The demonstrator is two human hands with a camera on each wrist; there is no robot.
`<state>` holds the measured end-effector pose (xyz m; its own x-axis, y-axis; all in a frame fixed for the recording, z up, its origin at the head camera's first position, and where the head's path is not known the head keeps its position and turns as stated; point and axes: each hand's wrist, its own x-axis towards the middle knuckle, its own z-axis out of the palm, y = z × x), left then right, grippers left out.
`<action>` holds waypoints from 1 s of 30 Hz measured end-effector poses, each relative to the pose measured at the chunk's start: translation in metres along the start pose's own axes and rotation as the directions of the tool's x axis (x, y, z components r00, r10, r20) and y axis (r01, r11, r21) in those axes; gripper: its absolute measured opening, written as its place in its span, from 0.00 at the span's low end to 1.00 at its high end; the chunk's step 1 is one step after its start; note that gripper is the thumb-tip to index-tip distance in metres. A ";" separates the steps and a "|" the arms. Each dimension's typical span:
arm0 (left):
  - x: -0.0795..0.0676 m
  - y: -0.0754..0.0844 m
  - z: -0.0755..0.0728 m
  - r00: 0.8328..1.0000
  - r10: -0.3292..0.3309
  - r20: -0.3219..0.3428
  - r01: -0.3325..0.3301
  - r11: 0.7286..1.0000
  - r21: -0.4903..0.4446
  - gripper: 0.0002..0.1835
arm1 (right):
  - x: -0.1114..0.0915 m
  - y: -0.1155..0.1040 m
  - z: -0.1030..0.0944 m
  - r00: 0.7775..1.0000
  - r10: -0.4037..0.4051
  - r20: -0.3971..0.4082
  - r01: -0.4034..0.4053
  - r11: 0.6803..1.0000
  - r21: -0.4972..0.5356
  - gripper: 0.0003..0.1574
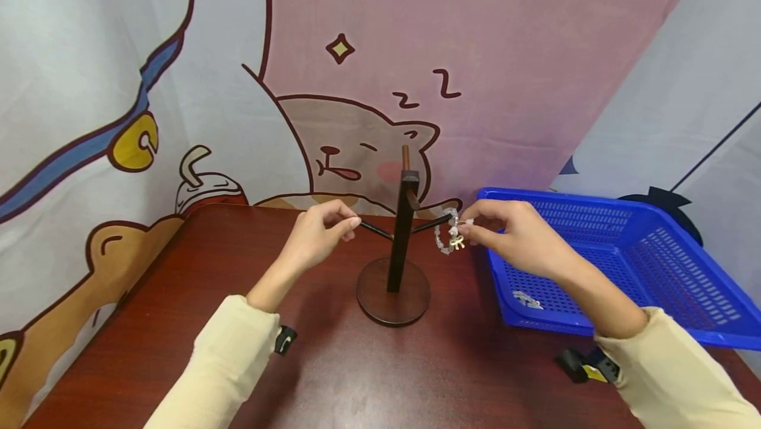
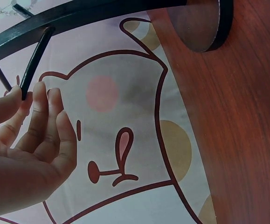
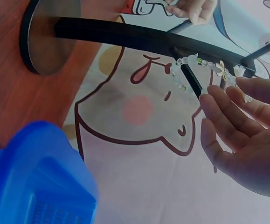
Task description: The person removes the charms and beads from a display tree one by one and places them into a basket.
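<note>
Middle of the head frame: a dark wooden stand [image 1: 399, 244] on a round base sits on the desk [image 1: 333, 376], with thin pegs sticking out either side. The left hand [image 1: 318, 234] pinches the tip of the left peg [image 1: 374, 229] between thumb and fingertips; the wrist view shows the other fingers loose, nothing else in it.

The right hand [image 1: 514, 234] is just right of the stand, fingers pinching a bracelet [image 1: 448, 232] of pale beads with a small gold charm. The loop hangs over the right peg [image 3: 193, 81], draped around it and dangling below.

My read on the bracelet: super light, floppy, probably on elastic or thin cord, so it sags and swings instead of holding shape. The beads look smooth and slippery, the charm a bit delicate. Best grip is a light pinch on the beads near the charm, not a tug on the cord.

Lower right there's a blue basket [image 1: 684, 297] with another small pale trinket [image 1: 527, 299] lying inside.
</note>
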<state>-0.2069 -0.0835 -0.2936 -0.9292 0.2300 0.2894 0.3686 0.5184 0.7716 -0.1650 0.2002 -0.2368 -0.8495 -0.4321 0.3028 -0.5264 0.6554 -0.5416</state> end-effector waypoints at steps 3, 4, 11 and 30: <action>0.000 -0.001 0.000 1.000 0.004 0.000 -0.004 1.000 -0.004 0.05 | -0.002 0.000 -0.007 1.000 0.014 -0.005 -0.015 1.000 -0.025 0.03; 0.000 -0.001 0.000 1.000 0.004 0.001 -0.004 1.000 -0.005 0.05 | -0.003 0.000 -0.009 1.000 0.019 -0.007 -0.019 0.999 -0.034 0.03; 0.000 -0.001 0.001 1.000 0.004 0.005 -0.004 1.000 -0.005 0.06 | -0.011 0.006 -0.021 0.999 0.031 -0.041 -0.034 0.998 -0.058 0.04; -0.001 0.000 0.001 1.000 0.008 0.002 -0.008 1.000 -0.002 0.05 | -0.044 0.033 -0.045 0.992 0.111 -0.060 -0.119 0.983 -0.139 0.04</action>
<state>-0.2063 -0.0831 -0.2946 -0.9260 0.2362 0.2946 0.3764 0.5146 0.7704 -0.1468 0.2683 -0.2325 -0.9034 -0.3185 0.2871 -0.4216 0.7817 -0.4595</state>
